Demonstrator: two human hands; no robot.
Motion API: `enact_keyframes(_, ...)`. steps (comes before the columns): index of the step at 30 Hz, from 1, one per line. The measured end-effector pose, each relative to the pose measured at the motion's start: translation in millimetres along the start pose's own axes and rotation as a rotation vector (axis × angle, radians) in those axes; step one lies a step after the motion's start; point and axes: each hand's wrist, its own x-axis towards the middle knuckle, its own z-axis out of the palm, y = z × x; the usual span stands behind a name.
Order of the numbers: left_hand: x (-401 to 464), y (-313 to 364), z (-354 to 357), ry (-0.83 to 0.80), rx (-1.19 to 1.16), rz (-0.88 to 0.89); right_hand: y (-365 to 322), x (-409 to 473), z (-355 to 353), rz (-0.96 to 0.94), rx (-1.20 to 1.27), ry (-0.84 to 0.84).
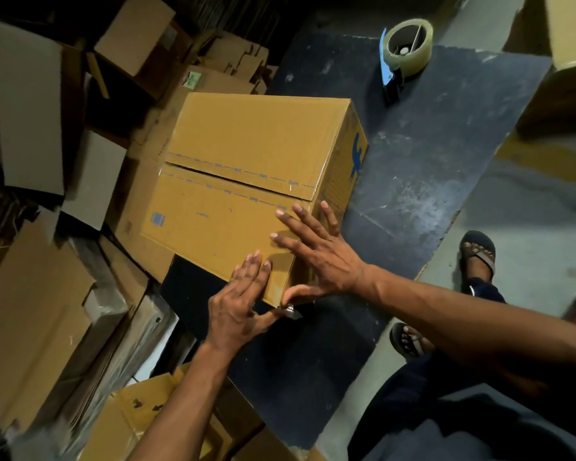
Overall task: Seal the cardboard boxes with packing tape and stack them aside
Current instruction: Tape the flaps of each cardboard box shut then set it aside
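— Under both hands, what's there?
— Cardboard box (246,181) on the dark board (429,168). My right hand (316,254) lies spread flat on top; my left hand (240,304) presses the near corner, thumb on a tape end (291,311).
— Handling?
— Probably light, stiff; I'd grip opposite side walls.

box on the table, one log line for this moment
box on table | top seam untaped | left hand, right hand flat on box | tape dispenser idle

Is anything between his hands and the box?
No. Both the left hand and the right hand already lie flat on the cardboard box, near its closest corner. The tape dispenser sits apart, beyond it.
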Motion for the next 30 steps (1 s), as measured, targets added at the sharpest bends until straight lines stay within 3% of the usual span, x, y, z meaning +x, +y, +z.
enact_keyframes(9,1.8,14.4,5.6,0.052,-0.035,-0.135,47.1,-10.9,-11.2,-0.225,-0.148,-0.203)
enact_keyframes(18,10.4,51.1,19.0,0.186,-0.265,-0.549,34.5,-14.1,-8.1,-0.157,-0.062,-0.158)
enact_keyframes(22,5.7,42.2,15.6,0.15,-0.291,-0.522,27.9,-14.9,-4.4,-0.125,-0.022,-0.075)
enact_keyframes(30,6.9,39.1,22.4,0.157,-0.041,-0.361,18.3,-16.2,10.4,-0.048,-0.169,-0.063)
